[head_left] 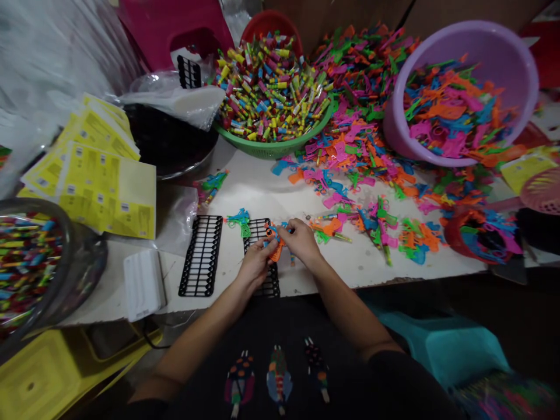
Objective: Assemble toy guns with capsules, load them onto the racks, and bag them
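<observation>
My left hand (255,263) grips a small orange plastic toy gun (275,251) by its handle. At the gun's upper right edge, the fingers of my right hand (303,244) are pinched together against it; a bit of blue shows there, too small to make out. Under my hands lies a black plastic grid rack (270,286), partly covered by them. To its left a second black grid rack (200,255) lies flat. A green and blue toy gun (238,223) rests at the top between the racks. Several assembled toy guns (380,224) lie right of my hands.
A green basket (271,150) of small candy tubes stands at the back. Loose toy guns (350,146) spread beside a purple tub (464,29) holding more. Yellow printed sheets (105,189), a white box (143,284) and a clear tub of tubes (65,251) are left. A red bowl (457,236) stands right.
</observation>
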Demonstrator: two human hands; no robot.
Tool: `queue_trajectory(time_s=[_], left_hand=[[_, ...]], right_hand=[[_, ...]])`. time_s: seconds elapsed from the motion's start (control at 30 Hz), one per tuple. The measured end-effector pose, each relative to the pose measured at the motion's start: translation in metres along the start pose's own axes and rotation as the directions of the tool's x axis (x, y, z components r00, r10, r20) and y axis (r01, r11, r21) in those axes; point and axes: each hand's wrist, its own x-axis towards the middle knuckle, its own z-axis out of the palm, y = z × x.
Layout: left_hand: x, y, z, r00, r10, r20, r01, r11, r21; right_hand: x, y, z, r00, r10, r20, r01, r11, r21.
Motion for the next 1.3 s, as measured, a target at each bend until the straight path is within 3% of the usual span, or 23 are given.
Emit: queue_trajectory(time_s=[0.5,0.7,0.83,1.0,1.07,1.13,1.2,1.3], left_hand=[[0.0,0.004,-0.002,0.982,-0.169,0.081,0.182,0.962,-0.205],[-0.006,0.012,0.0,0.941,-0.295,0.167,0.31,0.948,-0.071],[-0.008,0.011,0.001,0.958,-0.245,0.148,0.246,0.969,0.015],[-0.011,0.01,0.004,0.992,-0.125,0.037,0.127,0.989,-0.078],[-0.011,0.012,0.003,0.994,-0.101,0.047,0.104,0.993,-0.064],[-0.009,0.015,0.0,0.996,-0.047,0.079,0.048,0.999,-0.006],[-0.007,0.016,-0.003,0.996,0.022,0.085,-0.029,0.996,0.081],[-0.006,0.017,-0.006,0.986,0.146,0.083,-0.163,0.95,0.265]], right_hand=[[-0.001,-0.001,-0.001,0.996,-0.055,0.071,0.045,0.989,0.142],[-0.007,-0.006,-0.007,0.994,-0.082,0.074,0.065,0.977,0.203],[-0.009,-0.008,-0.008,0.993,-0.092,0.073,0.075,0.975,0.209],[-0.01,-0.009,-0.006,0.99,-0.105,0.098,0.072,0.953,0.294],[-0.011,-0.007,-0.006,0.986,-0.085,0.141,0.014,0.896,0.443],[-0.014,-0.003,-0.006,0.972,-0.011,0.234,-0.138,0.78,0.61],[-0.02,0.003,-0.004,0.916,0.049,0.398,-0.335,0.639,0.693],[-0.031,0.015,0.001,0.791,0.028,0.611,-0.549,0.473,0.689]])
